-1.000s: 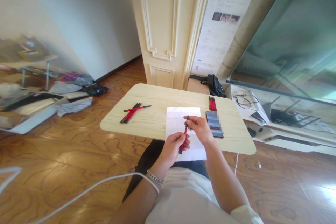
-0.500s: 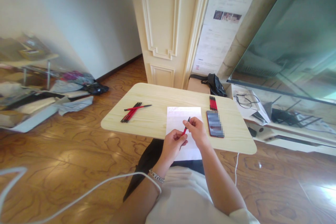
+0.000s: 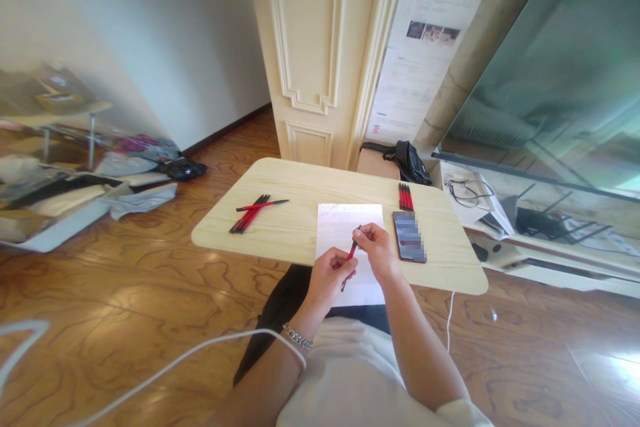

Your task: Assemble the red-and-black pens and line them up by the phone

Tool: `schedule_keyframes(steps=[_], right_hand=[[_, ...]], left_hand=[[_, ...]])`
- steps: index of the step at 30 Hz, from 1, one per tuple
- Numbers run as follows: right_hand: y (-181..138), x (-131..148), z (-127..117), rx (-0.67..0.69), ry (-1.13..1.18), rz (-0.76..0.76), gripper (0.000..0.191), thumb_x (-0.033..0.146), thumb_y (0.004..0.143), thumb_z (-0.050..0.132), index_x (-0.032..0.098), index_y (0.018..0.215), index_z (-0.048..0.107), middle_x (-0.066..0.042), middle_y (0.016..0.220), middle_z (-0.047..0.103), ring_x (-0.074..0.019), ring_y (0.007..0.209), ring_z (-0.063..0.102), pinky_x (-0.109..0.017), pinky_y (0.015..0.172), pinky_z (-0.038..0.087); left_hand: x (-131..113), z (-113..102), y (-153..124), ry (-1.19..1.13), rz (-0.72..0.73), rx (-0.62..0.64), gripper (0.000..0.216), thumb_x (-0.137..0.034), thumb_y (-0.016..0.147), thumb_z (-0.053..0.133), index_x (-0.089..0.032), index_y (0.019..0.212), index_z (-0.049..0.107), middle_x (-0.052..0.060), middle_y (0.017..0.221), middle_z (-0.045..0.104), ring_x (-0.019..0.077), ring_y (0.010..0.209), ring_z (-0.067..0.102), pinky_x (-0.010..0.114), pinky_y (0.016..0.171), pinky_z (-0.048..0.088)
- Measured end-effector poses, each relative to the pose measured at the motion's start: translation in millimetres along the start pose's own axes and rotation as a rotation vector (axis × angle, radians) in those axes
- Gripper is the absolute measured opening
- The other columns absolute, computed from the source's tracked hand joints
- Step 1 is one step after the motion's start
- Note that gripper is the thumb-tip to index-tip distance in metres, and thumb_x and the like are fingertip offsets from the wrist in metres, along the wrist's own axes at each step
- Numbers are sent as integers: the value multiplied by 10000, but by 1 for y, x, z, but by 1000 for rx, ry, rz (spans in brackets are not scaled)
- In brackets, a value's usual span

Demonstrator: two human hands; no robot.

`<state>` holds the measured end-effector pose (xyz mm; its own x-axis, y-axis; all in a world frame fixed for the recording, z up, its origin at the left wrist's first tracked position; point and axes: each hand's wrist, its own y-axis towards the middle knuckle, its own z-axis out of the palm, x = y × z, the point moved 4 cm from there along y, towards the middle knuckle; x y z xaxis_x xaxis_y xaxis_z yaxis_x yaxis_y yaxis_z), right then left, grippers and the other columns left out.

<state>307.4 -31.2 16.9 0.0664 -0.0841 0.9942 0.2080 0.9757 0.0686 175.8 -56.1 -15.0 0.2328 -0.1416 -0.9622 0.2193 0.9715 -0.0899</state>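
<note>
A red pen with black ends (image 3: 352, 251) is held at a slant above a white sheet of paper (image 3: 333, 223). My left hand (image 3: 333, 273) is closed around its lower red part, and the dark lower end pokes out below the fingers. My right hand (image 3: 376, 248) pinches the black upper end between thumb and fingers. On the left of the table lies a loose pile of red and black pens (image 3: 253, 217), one crossing over the others. At the far right several matching pens (image 3: 406, 197) lie side by side in a row.
The light wooden table (image 3: 295, 177) has rounded corners. A phone (image 3: 407, 237) lies right of the paper. A white cable (image 3: 200, 355) runs across my left forearm. Behind the table stand a cream panelled door (image 3: 310, 47) and a black bag (image 3: 411, 161).
The pen has slid slightly down between my hands, with more of its dark lower end showing below the left hand. The pen pile, row and phone have stayed in place.
</note>
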Motion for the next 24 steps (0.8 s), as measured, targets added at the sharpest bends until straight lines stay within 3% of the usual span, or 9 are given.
schedule_keyframes(steps=[4,12,16,21,24], right_hand=[[-4,-5,0,-116,-56,-24,327,454,662,742,182,721,571,34,605,535,-106,552,457,-247,538,359],[-2,3,-1,91,110,114,375,500,796,588,203,1010,666,-66,883,679,-181,817,600,-274,640,433],[0,-2,-2,94,114,105,327,452,766,644,186,953,672,-59,833,682,-165,767,597,-278,658,432],[0,-9,-2,-52,26,17,276,398,666,753,173,738,612,25,617,577,-101,567,486,-242,555,368],[-2,-8,-2,-75,-2,18,286,419,671,745,175,736,612,34,598,550,-101,558,473,-241,541,365]], left_hand=[[5,-1,1,-15,-16,5,268,-386,697,735,-150,768,628,30,624,663,130,568,603,241,561,460],[3,5,1,-114,-130,121,387,-472,747,673,-118,902,685,116,782,711,174,639,644,302,636,499],[7,4,1,-101,-112,112,346,-442,733,694,-122,864,670,102,755,706,168,639,642,288,627,490],[9,-1,2,11,-11,3,271,-386,699,734,-141,782,652,38,612,664,132,567,600,227,537,429],[9,2,2,-25,-60,36,282,-402,717,714,-137,802,667,56,662,685,141,586,612,247,569,456]])
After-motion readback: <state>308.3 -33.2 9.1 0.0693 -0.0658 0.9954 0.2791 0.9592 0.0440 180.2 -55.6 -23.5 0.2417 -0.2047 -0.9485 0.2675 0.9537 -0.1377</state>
